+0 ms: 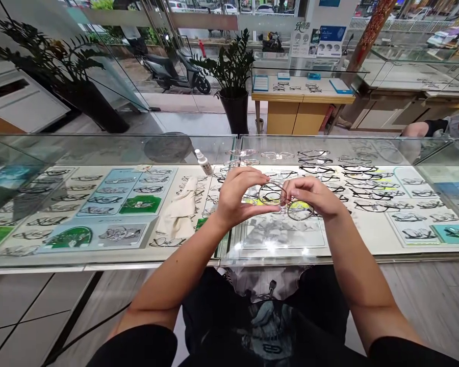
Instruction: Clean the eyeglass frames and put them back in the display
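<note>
A pair of thin-rimmed round eyeglasses (300, 210) is held up over the glass counter, tilted down to the right. My left hand (240, 196) grips the left lens, thumb below and fingers above its rim. My right hand (309, 194) pinches the frame near the bridge, above the right lens. A cream cloth (179, 211) lies crumpled on the counter to the left. Behind it a small white spray bottle (204, 162) appears, leaning slightly. The temples of the glasses are hard to make out.
Rows of eyeglasses (363, 176) fill the glass display counter (286, 242) on both sides. Beyond it stand a potted plant (235, 109) and a wooden display table (302, 97). A seated person (432, 127) is partly visible at the far right.
</note>
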`<action>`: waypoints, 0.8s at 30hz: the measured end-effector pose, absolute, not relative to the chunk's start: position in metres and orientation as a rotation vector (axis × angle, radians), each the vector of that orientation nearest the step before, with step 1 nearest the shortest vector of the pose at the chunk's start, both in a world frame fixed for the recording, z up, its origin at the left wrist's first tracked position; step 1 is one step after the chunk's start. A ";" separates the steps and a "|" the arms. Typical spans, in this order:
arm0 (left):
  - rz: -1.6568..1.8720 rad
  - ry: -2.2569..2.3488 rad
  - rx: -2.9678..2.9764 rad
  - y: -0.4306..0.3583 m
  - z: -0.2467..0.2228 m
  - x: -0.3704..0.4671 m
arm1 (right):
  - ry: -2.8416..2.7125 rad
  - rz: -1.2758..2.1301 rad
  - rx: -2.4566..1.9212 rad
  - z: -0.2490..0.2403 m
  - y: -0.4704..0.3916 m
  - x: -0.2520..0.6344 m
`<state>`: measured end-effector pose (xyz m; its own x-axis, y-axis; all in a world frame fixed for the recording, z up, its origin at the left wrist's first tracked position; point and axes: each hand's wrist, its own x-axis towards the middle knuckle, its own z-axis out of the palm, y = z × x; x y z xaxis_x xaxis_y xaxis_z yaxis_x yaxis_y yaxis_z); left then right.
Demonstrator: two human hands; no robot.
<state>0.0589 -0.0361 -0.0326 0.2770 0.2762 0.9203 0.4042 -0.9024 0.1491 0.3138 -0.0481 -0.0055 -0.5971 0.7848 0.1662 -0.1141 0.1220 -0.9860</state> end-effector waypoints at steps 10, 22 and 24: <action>-1.974 -0.975 -1.980 -0.016 -0.043 0.045 | -1.450 0.889 -0.806 -0.028 -0.046 0.296; -1.946 -1.185 -2.067 -0.013 -0.052 0.050 | -1.488 0.466 -0.937 -0.042 -0.047 0.283; -1.955 -1.150 -2.068 -0.012 -0.051 0.050 | -1.477 0.449 -0.927 -0.042 -0.047 0.282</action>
